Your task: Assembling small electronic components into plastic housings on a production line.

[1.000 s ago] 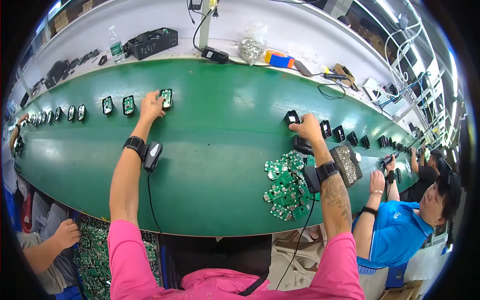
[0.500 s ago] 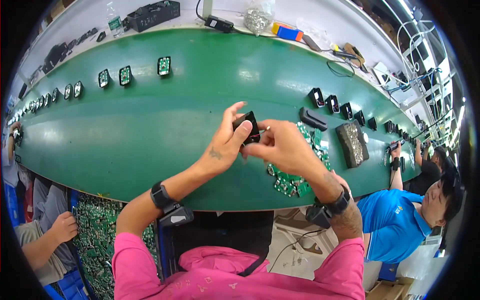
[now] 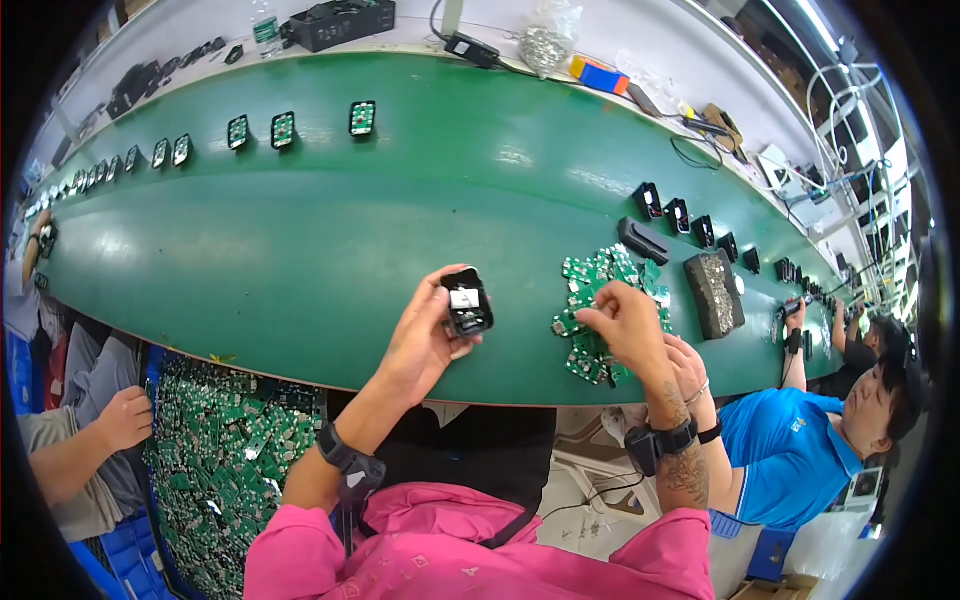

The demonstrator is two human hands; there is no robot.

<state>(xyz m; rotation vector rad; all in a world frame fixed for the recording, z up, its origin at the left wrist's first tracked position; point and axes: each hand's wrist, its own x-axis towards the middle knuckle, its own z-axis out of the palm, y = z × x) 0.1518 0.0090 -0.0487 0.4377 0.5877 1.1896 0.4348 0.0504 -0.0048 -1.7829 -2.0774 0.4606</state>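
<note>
My left hand is closed around a small black plastic housing, lifted above the green table. The housing's open side faces up, showing a white block and some dark parts inside. My right hand reaches down over a heap of green circuit boards. Its thumb and forefinger are bent together at the heap, and what lies between them, if anything, is too small to tell. A black wristband device sits on each of my forearms.
Housings with green boards line the far left; open black housings line the right. A black case and a dark foam block flank the heap. A co-worker in blue sits close at right. A board-filled bin stands lower left.
My right hand has left the housing and moved right to the heap of boards. My left hand has lowered the housing and turned its open side up.
</note>
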